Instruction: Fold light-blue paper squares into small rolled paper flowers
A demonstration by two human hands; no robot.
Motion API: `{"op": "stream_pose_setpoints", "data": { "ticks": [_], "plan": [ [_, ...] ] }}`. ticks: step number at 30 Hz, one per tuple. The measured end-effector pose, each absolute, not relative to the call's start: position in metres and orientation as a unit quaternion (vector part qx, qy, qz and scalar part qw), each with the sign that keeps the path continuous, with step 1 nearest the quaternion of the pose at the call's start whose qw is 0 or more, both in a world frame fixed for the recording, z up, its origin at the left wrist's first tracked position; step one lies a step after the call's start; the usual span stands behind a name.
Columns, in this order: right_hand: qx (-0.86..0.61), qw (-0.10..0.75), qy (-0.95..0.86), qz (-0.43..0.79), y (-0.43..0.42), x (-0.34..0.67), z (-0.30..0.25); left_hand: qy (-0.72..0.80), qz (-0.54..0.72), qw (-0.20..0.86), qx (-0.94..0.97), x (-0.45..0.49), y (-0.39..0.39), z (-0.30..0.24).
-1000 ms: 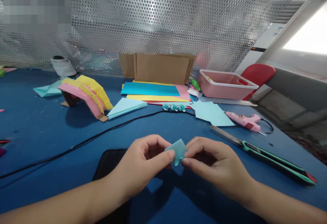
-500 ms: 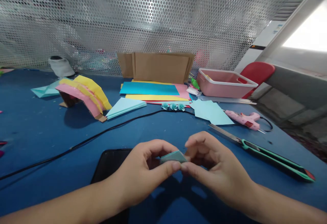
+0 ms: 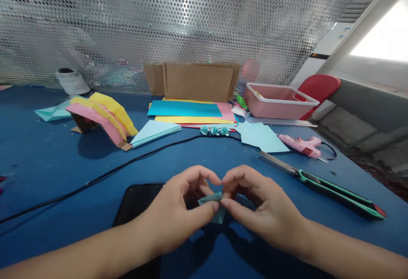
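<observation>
Between both hands, low over the table, is a small folded piece of light-blue paper. My left hand pinches its left part, thumb in front and fingers curled behind. At the paper's right edge, my right hand pinches with thumb and fingertips, and the two index fingertips nearly meet above it. Part of the paper is hidden by the thumbs. A black phone-like slab lies partly under my left forearm. To the right of my right hand rests a green and black utility knife, blade out.
Behind the hands lie small blue paper roses, light-blue squares, folded triangles and a black cable. A pink glue gun and pink basket are at right. A pink-yellow cardboard arch stands left; cardboard sheets lean behind.
The paper has turned between my fingers, and a flap now shows below the thumbs. My index fingers have come closer together above it. The whole view has shifted slightly.
</observation>
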State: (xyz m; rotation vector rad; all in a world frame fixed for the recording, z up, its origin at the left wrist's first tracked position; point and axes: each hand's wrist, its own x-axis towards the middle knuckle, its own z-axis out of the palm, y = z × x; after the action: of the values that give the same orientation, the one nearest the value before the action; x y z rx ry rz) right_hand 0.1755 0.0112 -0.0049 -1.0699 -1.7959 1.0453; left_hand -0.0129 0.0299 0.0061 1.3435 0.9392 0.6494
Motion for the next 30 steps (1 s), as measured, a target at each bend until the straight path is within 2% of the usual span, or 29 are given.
{"op": "stream_pose_setpoints", "data": {
  "ticks": [7,12,14,19,24,27,30],
  "plan": [
    [-0.433,0.397,-0.672,0.450,0.0110,0.1800,-0.0034,0.414,0.357,0.673,0.499,-0.0134,0.0351,0.0038],
    [-0.450,0.302,-0.672,0.504,0.0134,0.1801,-0.0001,0.405,0.376,0.680,0.482,-0.0136,0.0364,0.0044],
    [-0.467,0.309,-0.658,0.503,0.0151,0.1792,0.0002,0.404,0.372,0.681,0.485,-0.0134,0.0357,0.0043],
    [-0.492,0.394,-0.678,0.379,0.0157,0.1784,-0.0041,0.422,0.332,0.673,0.508,-0.0122,0.0336,0.0039],
    [-0.421,0.459,-0.749,0.226,0.0107,0.1811,-0.0070,0.400,0.277,0.711,0.507,-0.0123,0.0346,0.0033],
    [-0.359,0.468,-0.788,0.175,0.0088,0.1837,-0.0037,0.387,0.285,0.722,0.498,-0.0126,0.0359,0.0022],
    [-0.319,0.453,-0.812,0.185,0.0091,0.1858,-0.0012,0.394,0.301,0.716,0.491,-0.0130,0.0361,0.0013]
  ]
}}
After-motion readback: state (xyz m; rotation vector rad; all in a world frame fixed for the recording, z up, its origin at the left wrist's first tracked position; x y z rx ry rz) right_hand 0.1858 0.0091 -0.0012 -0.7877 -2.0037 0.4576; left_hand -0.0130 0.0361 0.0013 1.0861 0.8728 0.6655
